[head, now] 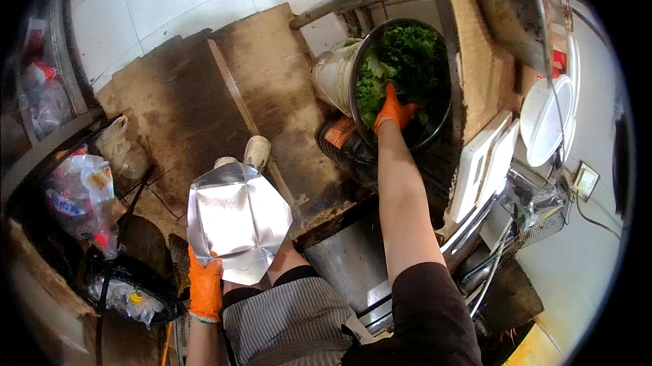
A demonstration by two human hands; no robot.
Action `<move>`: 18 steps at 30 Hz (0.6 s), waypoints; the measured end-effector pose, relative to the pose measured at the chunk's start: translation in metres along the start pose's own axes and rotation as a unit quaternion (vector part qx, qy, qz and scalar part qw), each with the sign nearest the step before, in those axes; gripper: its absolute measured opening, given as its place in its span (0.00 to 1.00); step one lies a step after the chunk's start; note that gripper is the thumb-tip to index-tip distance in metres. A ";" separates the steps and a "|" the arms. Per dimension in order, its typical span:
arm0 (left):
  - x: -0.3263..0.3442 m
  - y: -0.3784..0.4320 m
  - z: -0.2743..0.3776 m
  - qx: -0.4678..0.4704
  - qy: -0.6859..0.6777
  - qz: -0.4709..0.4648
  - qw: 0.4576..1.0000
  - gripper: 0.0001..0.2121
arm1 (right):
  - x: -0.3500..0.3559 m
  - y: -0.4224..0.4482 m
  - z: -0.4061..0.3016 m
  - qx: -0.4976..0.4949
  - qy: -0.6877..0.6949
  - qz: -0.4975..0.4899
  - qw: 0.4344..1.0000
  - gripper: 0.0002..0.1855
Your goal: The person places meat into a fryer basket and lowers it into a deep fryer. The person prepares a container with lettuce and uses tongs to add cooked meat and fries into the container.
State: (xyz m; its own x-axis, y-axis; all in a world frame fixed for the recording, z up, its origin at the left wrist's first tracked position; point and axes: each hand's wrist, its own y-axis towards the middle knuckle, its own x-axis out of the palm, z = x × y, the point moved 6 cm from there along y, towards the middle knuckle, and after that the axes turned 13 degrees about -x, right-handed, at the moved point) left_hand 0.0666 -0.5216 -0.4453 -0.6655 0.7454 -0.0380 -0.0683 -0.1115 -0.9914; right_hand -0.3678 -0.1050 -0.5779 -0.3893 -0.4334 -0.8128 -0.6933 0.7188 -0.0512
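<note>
My left hand (206, 284), in an orange glove, grips the near left edge of an open takeaway box (239, 218) with a shiny silver lining. The box is unfolded at the top, its flaps spread, and nothing shows inside. My right hand (395, 109), gloved in orange too, reaches into a large dark-rimmed bowl (355, 68) of curly green lettuce (415, 55). Its fingers are partly among the leaves; whether they hold any, I cannot tell. Beside the bowl stands a pale bucket (331, 75).
Below the bowl lie dark containers with an orange label (340, 133). A wooden shelf edge (471, 86) and white lids (547, 121) are at right. Plastic bags (84, 195) fill the left side. Worn brown boards (178, 91) cover the floor beneath my feet.
</note>
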 end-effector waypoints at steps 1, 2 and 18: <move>0.002 0.006 -0.002 -0.003 0.002 -0.002 1.000 0.17 | 0.004 -0.003 -0.012 0.011 -0.044 -0.007 0.999 0.52; 0.006 0.013 -0.006 -0.018 0.006 -0.009 1.000 0.26 | 0.003 -0.003 -0.015 0.022 -0.088 -0.011 0.996 0.51; 0.101 0.033 0.024 -0.038 0.080 -0.105 0.990 0.36 | -0.001 0.036 -0.035 -0.040 -0.036 0.057 0.997 0.27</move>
State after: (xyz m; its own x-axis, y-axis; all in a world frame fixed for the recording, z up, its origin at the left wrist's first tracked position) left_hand -0.0207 -0.4662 -0.4785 -0.5155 0.8423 0.1571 -0.1330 0.1024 -0.9858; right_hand -0.4139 -0.0980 -0.5587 -0.4253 -0.3098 -0.8504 -0.6945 0.7142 0.0871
